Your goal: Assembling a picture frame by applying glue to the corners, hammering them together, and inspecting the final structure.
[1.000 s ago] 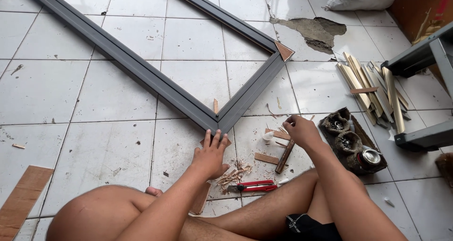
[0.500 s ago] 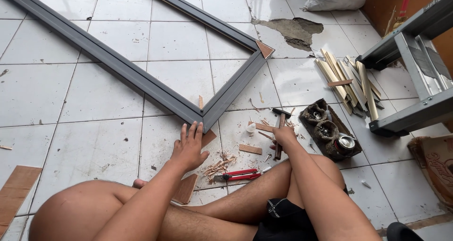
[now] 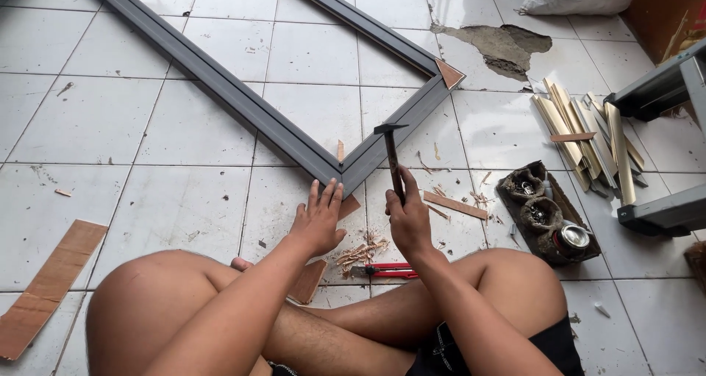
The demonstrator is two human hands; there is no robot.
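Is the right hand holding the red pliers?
No, the right hand grips a hammer; the red pliers lie on the floor.

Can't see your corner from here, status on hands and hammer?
Right hand grips hammer, raised. Left hand flat beside frame corner. Wood scraps and pliers near knees.

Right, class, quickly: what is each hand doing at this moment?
Left hand: open, flat on the grey frame corner.
Right hand: closed around a hammer, head raised.

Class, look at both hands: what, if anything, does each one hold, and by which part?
The right hand grips a hammer by its handle's lower end. The left hand holds nothing; it presses flat by the grey frame's corner.
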